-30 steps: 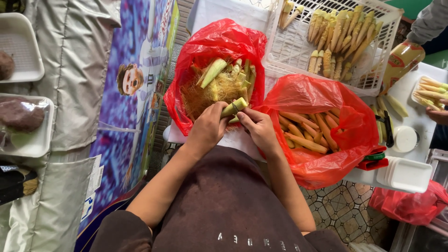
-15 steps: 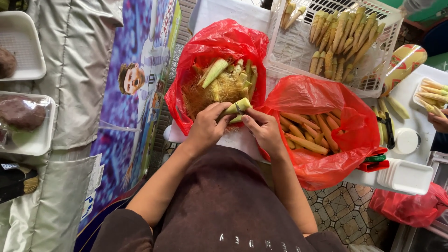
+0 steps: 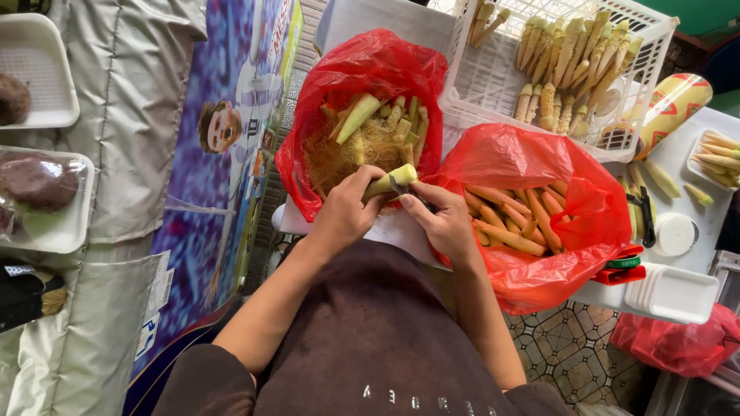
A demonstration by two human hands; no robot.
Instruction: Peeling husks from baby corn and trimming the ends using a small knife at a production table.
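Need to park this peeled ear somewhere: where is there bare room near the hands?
Bare white table shows between the round white lid and the foam tray. The white basket has open floor at its left. Both red bags are crowded.

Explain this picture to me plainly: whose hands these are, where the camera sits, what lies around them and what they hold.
The camera is worn on a person's head and looks down over their dark shirt at their own two bare hands. The left hand grips a small husked ear of baby corn. The right hand touches its tip and seems to hold a small dark blade, though it is hard to tell. Behind the hands, one red bag holds husks and silk; a second red bag to the right holds peeled ears. Farther back, a white basket holds unpeeled ears. White foam trays lie far left.
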